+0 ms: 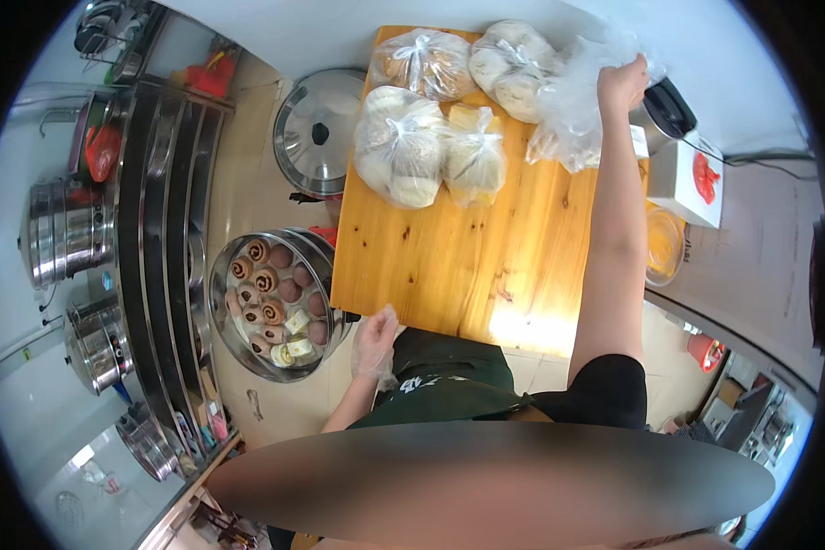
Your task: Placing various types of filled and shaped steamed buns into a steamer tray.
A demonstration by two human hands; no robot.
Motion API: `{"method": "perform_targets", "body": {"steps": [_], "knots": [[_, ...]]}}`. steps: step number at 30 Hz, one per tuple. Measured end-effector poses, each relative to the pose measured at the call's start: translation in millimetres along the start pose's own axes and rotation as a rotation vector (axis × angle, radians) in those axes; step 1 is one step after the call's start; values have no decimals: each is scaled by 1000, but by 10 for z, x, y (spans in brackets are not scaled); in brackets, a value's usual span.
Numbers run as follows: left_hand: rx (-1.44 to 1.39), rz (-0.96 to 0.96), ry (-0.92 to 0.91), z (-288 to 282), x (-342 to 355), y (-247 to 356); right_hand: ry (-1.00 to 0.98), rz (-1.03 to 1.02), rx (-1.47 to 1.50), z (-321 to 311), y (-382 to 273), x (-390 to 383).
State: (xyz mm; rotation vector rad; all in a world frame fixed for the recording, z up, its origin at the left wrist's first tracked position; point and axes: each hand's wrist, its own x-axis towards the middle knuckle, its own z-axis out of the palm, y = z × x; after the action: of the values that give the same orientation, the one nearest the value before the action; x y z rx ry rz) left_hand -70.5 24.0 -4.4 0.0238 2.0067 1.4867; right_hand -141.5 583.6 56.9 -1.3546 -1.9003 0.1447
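Beyond the far edge, a white wall [293, 27]; underfoot, pale floor tiles [247, 394]. At the centre, a smooth wooden worktop [449, 266] with dark knots and a patch of glare at its near right. Down the left side, a dark metal rack [147, 229]. Just left of the worktop and lower down, a round steel steamer [275, 369], with brown swirled buns, round purplish-brown buns and pale yellow-green pieces inside. At the worktop's far right, a heap of loose clear plastic bags [568, 105]. Near the far left corner, a round lid [339, 105] with a black knob. Out past the rack, steel pots [64, 234], contents hidden. Grouped on the far left part of the worktop, four knotted clear bags [399, 151]: two with white contents, one with orange-brown, a smaller one with yellow. On the right, a white box [692, 202] with a red item against it, and a clear tub [681, 252] with something yellow inside. As for the hands: right hand [621, 84] at full reach, closed on the loose plastic; left hand [376, 341], in a clear glove, by the near left corner, fingers bunched, any grip impossible to tell.
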Motion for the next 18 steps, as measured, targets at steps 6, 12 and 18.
{"method": "perform_targets", "body": {"steps": [6, 12, 18], "knots": [[272, -384, 65, -134, -346, 46, -253, 314, -415, 1295, 587, -96], [291, -434, 211, -41, -443, 37, -832, -484, -1081, 1986, -335, -557], [279, -474, 140, -114, -584, -16, -935, -620, -819, 824, -226, -627]]}}
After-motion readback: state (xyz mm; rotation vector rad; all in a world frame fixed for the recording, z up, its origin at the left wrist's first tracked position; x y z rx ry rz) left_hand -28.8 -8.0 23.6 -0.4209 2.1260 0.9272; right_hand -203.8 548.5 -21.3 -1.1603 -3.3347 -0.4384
